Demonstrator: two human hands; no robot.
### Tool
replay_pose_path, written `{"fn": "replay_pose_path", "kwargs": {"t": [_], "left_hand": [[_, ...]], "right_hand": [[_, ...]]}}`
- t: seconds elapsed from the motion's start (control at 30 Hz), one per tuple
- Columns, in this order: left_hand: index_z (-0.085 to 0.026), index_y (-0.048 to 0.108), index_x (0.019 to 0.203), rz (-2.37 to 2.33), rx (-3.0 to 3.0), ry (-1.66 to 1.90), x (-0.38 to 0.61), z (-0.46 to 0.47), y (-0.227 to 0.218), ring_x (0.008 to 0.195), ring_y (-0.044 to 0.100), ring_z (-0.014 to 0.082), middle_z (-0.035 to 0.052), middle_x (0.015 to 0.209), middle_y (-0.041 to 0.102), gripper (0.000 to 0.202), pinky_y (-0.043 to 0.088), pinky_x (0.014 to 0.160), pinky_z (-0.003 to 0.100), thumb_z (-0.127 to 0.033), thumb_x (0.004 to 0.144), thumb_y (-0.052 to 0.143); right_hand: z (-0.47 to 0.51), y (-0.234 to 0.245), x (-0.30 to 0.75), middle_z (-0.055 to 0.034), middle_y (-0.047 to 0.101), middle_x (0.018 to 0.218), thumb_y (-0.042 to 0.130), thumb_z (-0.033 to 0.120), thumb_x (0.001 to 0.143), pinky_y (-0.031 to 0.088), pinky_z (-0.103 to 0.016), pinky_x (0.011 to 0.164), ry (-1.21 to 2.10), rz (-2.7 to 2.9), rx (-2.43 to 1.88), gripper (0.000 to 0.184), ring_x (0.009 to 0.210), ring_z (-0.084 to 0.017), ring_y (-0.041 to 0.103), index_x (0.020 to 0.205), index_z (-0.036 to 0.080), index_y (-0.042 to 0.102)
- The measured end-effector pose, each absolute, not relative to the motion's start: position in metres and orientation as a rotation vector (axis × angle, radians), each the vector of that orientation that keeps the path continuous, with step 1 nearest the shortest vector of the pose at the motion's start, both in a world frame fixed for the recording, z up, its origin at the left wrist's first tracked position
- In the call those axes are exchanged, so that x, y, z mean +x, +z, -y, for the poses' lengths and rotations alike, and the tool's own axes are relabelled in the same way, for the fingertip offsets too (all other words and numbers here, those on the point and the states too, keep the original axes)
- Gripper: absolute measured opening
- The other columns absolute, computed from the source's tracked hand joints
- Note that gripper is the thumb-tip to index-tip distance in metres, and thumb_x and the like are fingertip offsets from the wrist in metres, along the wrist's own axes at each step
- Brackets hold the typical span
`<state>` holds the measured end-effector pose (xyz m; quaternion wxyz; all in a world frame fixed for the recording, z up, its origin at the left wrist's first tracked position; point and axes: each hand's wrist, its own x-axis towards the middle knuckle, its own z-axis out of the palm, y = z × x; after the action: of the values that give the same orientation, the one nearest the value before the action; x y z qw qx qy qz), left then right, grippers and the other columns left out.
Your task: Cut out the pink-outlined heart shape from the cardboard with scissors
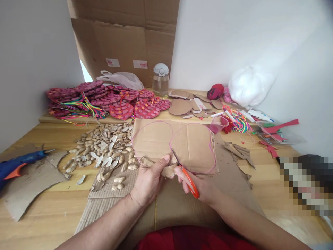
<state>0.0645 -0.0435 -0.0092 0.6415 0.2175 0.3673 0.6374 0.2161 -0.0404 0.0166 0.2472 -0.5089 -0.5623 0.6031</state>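
Observation:
In front of me is a piece of cardboard (195, 146) with rounded outlines drawn on it in purple. My left hand (152, 175) grips its lower edge, thumb on top. Orange-handled scissors (191, 182) are in my right hand (197, 185), fingers closed around the handles. Their blades lie at the cardboard's lower middle, between two drawn outlines, where a cut strip bends away near my left thumb. Part of the blades is hidden by the cardboard. Beneath both hands lies a larger cardboard sheet (182, 208) on the wooden table.
Peanut shells (104, 146) are heaped at the left, beside a blue glue gun (23, 166). Pink decorated pieces (75, 95), a bottle (160, 81) and cut cardboard rounds (180, 106) line the back. Cords (238, 119), white stuffing (247, 85) and cardboard scraps (239, 152) sit right.

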Motion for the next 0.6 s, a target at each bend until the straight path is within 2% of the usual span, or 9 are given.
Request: {"fn": "replay_pose_path", "kwargs": {"t": [0.13,0.23,0.47,0.6], "left_hand": [[-0.018,0.076,0.112,-0.829,0.475,1.505,0.0636,0.0422,-0.0085,0.110,0.070,0.0260,0.0078,0.105,0.079,0.039,0.052,0.099,0.035,-0.021,0.074,0.083],[-0.020,0.074,0.119,-0.815,0.452,1.536,0.0642,0.0424,-0.0067,0.114,0.068,0.0265,0.0077,0.107,0.078,0.047,0.050,0.103,0.037,-0.020,0.073,0.084],[-0.022,0.072,0.123,-0.770,0.440,1.556,0.0646,0.0427,-0.0072,0.122,0.064,0.0250,0.0071,0.115,0.077,0.046,0.046,0.108,0.037,-0.018,0.078,0.080],[-0.023,0.073,0.121,-0.767,0.429,1.562,0.0649,0.0423,-0.0072,0.124,0.063,0.0250,0.0062,0.115,0.077,0.045,0.046,0.108,0.036,-0.019,0.077,0.081]], "right_hand": [[0.0392,0.0144,0.2161,0.0027,0.044,0.052,0.060,0.060,0.081,0.042,-0.031,0.056,1.696,1.550,-1.440,0.045,0.053,-0.015,0.044,0.056,0.023,0.049],[0.0389,0.0155,0.2127,0.0031,0.043,0.051,0.056,0.065,0.079,0.039,-0.031,0.054,1.729,1.501,-1.495,0.046,0.053,-0.015,0.042,0.060,0.024,0.050],[0.0396,0.0206,0.2116,-0.0008,0.046,0.055,0.047,0.064,0.082,0.042,-0.034,0.058,1.673,1.605,-1.459,0.047,0.060,-0.018,0.047,0.056,0.025,0.045],[0.0404,0.0148,0.2138,-0.0010,0.046,0.057,0.053,0.068,0.080,0.038,-0.030,0.056,1.640,1.612,-1.484,0.054,0.061,-0.017,0.044,0.052,0.024,0.041]]}}
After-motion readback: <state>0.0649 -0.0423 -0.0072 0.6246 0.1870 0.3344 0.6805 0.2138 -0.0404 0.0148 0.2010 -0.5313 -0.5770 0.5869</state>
